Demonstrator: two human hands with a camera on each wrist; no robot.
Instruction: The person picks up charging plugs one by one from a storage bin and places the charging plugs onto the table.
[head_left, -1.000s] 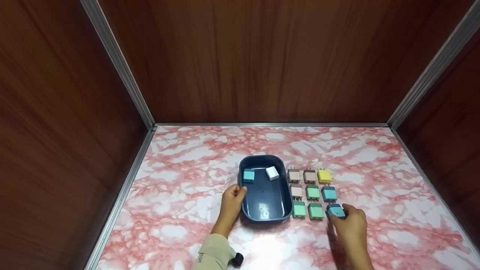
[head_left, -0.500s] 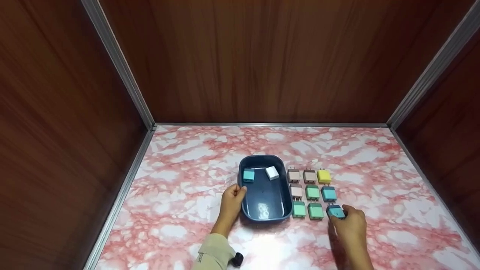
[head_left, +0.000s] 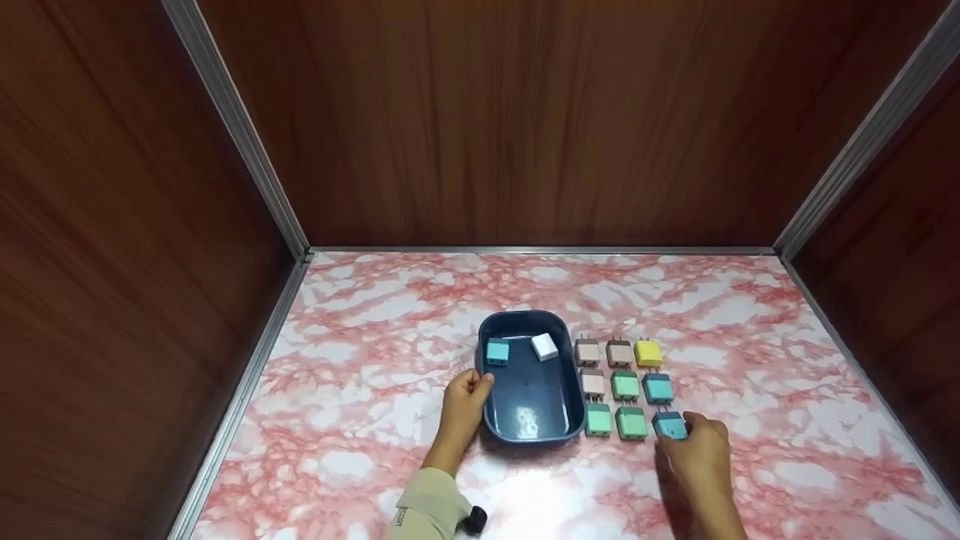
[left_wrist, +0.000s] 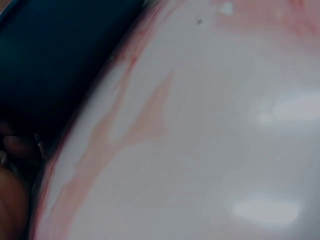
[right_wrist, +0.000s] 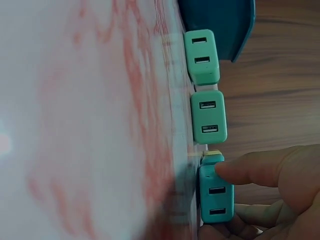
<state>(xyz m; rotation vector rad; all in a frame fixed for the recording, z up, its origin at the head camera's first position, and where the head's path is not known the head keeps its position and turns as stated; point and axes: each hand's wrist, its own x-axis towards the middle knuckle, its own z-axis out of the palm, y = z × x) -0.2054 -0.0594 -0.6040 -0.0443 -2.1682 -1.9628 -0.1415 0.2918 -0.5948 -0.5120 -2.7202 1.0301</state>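
Note:
In the head view my left hand point(head_left: 464, 399) grips the near-left rim of a dark blue plastic bin point(head_left: 531, 433), thumb over the edge. A teal USB charger point(head_left: 498, 352) and a white charger point(head_left: 544, 346) lie inside it. My right hand point(head_left: 699, 450) holds a blue two-port USB charger point(head_left: 670, 425) at the near-right corner of a grid of chargers. In the right wrist view the thumb point(right_wrist: 250, 170) presses one side of that charger, with curled fingers at its opposite side. The left wrist view shows the dark bin wall point(left_wrist: 55, 55) and part of the left fingers.
Beside the bin stand two green chargers point(head_left: 631, 423), one light green; behind are a pink charger point(head_left: 592, 382), a green charger point(head_left: 625, 385) and a blue charger point(head_left: 658, 388). Two beige chargers point(head_left: 619, 352) and a yellow charger point(head_left: 648, 352) form the back row. Brown panels point(head_left: 525, 135) wall the table.
The blue charger in my right hand has shifted very slightly toward the near left, and the right hand with it. My left hand and the bin stay put.

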